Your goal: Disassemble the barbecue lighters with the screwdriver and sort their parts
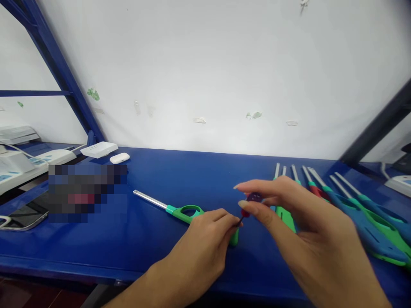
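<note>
A green gas lighter (180,212) with a long silver nozzle lies on the blue table, its nozzle pointing to the far left. My left hand (205,244) is closed over its handle, hiding much of it; the handle's end shows past my fingers. Above that end, my right hand (308,231) holds a small screwdriver (254,197) by its dark red and purple handle, with thumb and fingers bent around it. The thin shaft slants down to my left fingertips, which are close against it. Its tip is hidden there.
Several lighters (369,222) in blue, green and red lie to the right, partly behind my right hand. At left are a phone (28,211), a white earbud case (120,158), a white box (99,149) and power strips (58,156). The blue tabletop (154,171) meets a white wall.
</note>
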Available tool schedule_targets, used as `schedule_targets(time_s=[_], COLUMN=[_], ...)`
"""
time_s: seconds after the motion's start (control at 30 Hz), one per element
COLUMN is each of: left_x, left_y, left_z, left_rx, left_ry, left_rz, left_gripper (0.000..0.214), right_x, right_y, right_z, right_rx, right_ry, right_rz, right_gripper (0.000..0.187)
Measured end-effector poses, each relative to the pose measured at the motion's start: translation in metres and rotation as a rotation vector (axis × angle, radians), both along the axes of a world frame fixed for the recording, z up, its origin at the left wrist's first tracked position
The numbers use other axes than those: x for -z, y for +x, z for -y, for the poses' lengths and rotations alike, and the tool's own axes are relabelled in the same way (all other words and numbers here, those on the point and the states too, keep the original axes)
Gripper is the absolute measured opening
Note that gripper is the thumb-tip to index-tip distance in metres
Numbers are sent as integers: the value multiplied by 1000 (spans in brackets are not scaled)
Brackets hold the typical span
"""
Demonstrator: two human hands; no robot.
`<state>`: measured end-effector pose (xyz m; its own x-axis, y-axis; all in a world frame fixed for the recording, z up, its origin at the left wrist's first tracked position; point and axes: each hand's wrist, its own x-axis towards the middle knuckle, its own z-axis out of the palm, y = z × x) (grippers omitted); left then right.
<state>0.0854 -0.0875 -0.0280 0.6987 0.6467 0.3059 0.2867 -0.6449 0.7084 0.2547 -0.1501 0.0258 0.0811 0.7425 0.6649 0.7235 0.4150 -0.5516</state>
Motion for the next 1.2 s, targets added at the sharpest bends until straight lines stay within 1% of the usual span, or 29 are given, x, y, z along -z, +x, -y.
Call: schedule_targets(time_s=[0.1, 0.2, 0.27, 0.3, 0.43, 0.53, 0.63, 0.73, 0.8, 0.9, 1.0, 1.07, 1.1, 1.2], left_x=[-2, 0, 1, 2, 5, 6, 5, 3, 2, 1, 1, 1, 1, 1], left_y=[0, 0, 0, 0, 0, 0, 0, -1, -1, -1, 0, 0, 0, 0], left_z=[0, -1, -2, -3, -4, -4, -3, -2, -1, -1, -2, -2, -2, -2], left_rx=[4, -2, -4, -3, 7, 15, 14, 18, 25, 34, 34, 30, 29, 42], left_ry=[7, 19, 27, 29, 34, 31, 27, 30, 33, 36, 47, 57, 61, 63], left_rz=[4, 1, -5, -7, -14, -19, -19, -11, -1, 8, 12, 12, 8, -9], left_gripper=[24, 22, 22, 22, 24, 23, 25, 25, 27, 26, 21, 21, 23, 25], right_x=[2, 4, 4, 3, -2, -4, -3, -1, 1, 2, 2, 1, 0, -3], right_y=[-2, -1, 0, 1, 2, 1, 0, 0, -2, -5, -5, -2, 1, 10], right_z=[-4, -7, -8, -7, -3, -1, -2, -4, -5, -7, -6, -3, 0, 6], right_rx=[5, 81, 107, 89, -58, -75, -40, 20, 38, 25, 30, 3, -35, -190], right_ry=[-2, 51, 67, 56, -27, -32, 1, 30, 25, -5, -35, -62, -78, -117], right_rz=[6, 34, 54, 55, 12, -48, -54, -55, -68, -106, -116, -70, -34, 39], right_gripper=[10, 13, 9, 7, 25, 27, 22, 6, 12, 22, 23, 13, 9, 34])
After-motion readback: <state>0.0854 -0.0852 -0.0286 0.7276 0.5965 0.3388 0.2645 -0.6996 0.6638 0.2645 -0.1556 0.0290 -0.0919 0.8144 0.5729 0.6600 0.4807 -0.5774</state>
